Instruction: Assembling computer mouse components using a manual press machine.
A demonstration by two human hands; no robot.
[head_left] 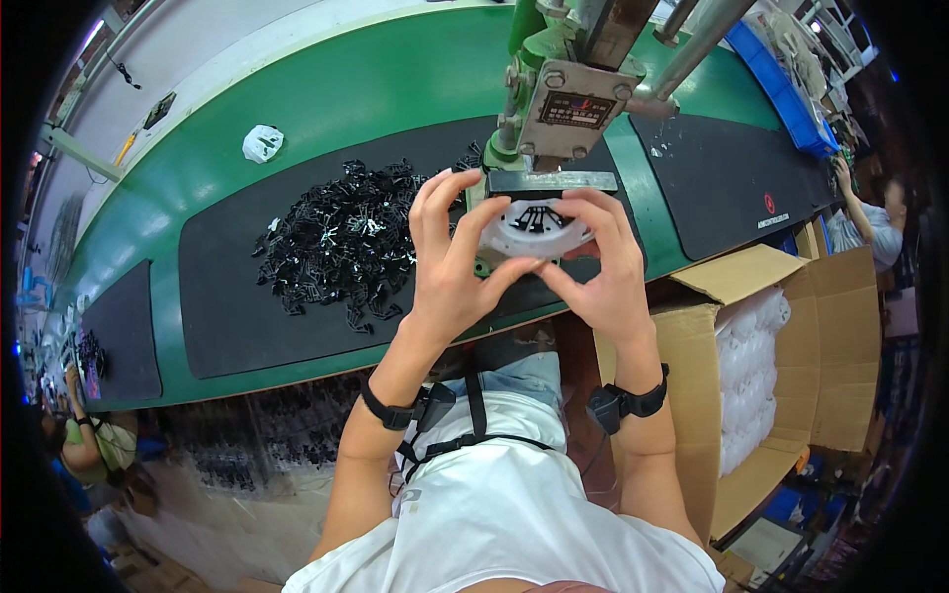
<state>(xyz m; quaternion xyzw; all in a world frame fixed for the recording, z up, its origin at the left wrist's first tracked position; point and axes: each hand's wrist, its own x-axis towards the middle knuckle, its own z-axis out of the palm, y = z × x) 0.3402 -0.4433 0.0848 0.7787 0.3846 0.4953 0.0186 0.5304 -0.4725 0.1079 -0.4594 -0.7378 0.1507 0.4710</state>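
Both hands hold a white round plastic part (pixel 524 244) below the flat metal bar of a green bench press (pixel 542 182). Several black clips (pixel 539 219) stand inside the part's rim. My left hand (pixel 450 252) grips its left side, fingers curled over the far rim and thumb at the near edge. My right hand (pixel 608 262) closes on the right side the same way, and the two thumb tips nearly meet in front. Just left of my left hand spreads a big pile of black plastic clips (pixel 341 237). Whether the part touches the bar above is hard to tell.
A black mat (pixel 227 296) covers part of the green table (pixel 395 94). A crumpled white bag (pixel 263 143) lies at the back left. An open cardboard box (pixel 682 366) with white parts (pixel 746 381) stands at my right. Other people are at both far sides.
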